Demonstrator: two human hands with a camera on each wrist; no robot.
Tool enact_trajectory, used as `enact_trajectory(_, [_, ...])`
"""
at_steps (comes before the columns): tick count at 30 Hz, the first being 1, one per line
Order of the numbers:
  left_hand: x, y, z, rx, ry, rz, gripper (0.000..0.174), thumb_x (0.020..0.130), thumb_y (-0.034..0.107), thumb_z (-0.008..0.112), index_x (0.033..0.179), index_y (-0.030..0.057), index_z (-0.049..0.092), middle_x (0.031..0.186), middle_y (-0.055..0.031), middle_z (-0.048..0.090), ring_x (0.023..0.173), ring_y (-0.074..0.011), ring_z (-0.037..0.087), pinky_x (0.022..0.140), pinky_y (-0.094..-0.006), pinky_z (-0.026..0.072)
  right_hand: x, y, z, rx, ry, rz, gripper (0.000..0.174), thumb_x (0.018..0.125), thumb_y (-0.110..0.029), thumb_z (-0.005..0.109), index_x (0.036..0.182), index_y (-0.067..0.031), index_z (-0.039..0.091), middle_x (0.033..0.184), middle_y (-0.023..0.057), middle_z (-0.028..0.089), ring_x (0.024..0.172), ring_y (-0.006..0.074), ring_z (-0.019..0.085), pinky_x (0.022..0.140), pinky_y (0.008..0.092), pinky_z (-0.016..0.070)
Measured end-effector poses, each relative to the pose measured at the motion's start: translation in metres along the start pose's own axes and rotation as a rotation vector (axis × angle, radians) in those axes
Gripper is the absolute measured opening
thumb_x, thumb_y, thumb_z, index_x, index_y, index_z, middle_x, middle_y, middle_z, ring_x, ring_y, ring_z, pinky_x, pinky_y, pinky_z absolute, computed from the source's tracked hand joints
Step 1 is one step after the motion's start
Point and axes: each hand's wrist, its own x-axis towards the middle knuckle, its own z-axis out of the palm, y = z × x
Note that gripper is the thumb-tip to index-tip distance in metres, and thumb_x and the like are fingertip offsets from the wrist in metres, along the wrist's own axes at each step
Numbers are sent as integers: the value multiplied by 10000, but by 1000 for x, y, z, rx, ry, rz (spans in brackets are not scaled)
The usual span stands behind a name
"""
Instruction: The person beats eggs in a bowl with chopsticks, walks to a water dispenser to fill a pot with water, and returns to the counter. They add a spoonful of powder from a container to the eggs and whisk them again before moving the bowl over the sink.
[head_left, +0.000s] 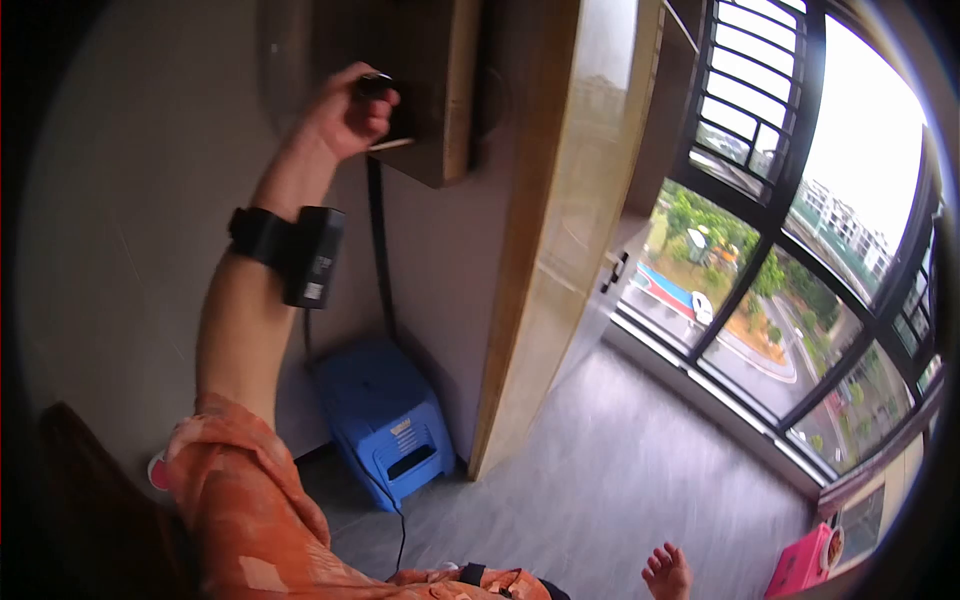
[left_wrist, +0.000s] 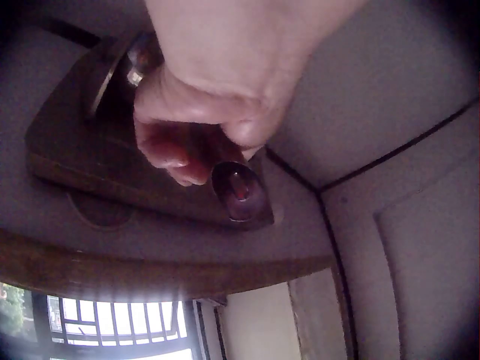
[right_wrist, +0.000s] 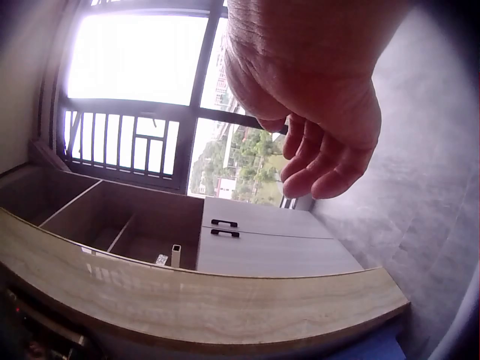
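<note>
My left hand (head_left: 345, 112), raised at the upper left of the head view, has its fingers curled round a dark cylindrical object (left_wrist: 241, 196). Its glossy, hollow-looking round end sticks out below the hand in the left wrist view; its kind cannot be told. Close behind it is a brown wooden wall piece (head_left: 456, 95). Beside the fingers, a shiny rounded part (left_wrist: 139, 60) shows on the wood. Low in the head view, my right hand (head_left: 667, 574) hangs with loosely bent fingers and holds nothing.
Below the left arm stands a blue plastic stool (head_left: 385, 410), with a dark cable running past it. A wood-edged partition (head_left: 525, 260) rises to its right. Further right are a black-framed window (head_left: 775, 240), grey floor (head_left: 600, 480) and a pink box (head_left: 797, 562). White drawers (right_wrist: 270, 244) adjoin open shelves.
</note>
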Motion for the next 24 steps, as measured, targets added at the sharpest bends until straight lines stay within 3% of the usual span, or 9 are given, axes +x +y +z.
enact_trajectory(2, [7, 3, -14, -76, -73, -69, 183, 775, 206, 586, 732, 38, 528, 658, -104, 562, 489, -119, 510, 407, -242, 380, -6, -3, 9, 129, 3, -13, 298, 901, -380, 421, 1041, -142, 532, 855, 42, 586, 734, 208, 540, 616, 386, 425])
enact_trajectory(5, [13, 10, -31, -122, -181, -94, 164, 810, 186, 550, 781, 26, 527, 719, -113, 551, 495, -116, 490, 418, -230, 380, -32, -8, 38, 105, 105, 6, 306, 922, -382, 378, 1015, -134, 532, 833, 31, 585, 732, 188, 540, 610, 380, 427])
enact_trajectory(7, [10, 13, -30, -93, -194, -54, 141, 827, 163, 527, 797, 25, 525, 743, -114, 531, 493, -113, 470, 428, -225, 378, -33, -4, 35, 147, 58, -31, 319, 905, -372, 425, 1066, -112, 519, 878, 74, 599, 717, 230, 570, 593, 392, 453])
enact_trajectory(12, [10, 16, -31, -125, -190, -46, 92, 844, 86, 494, 794, 10, 507, 744, -127, 508, 485, -99, 440, 424, -212, 363, -44, -2, 40, 124, 70, -28, 313, 924, -360, 386, 1053, -111, 525, 874, 68, 600, 721, 218, 570, 598, 378, 455])
enact_trajectory(24, [1, 19, -24, -149, -202, -77, 124, 856, 100, 485, 806, -14, 486, 728, -117, 494, 455, -106, 427, 413, -215, 355, -55, -1, 47, 111, 71, -30, 307, 934, -349, 368, 1037, -106, 525, 877, 61, 605, 733, 205, 581, 609, 368, 459])
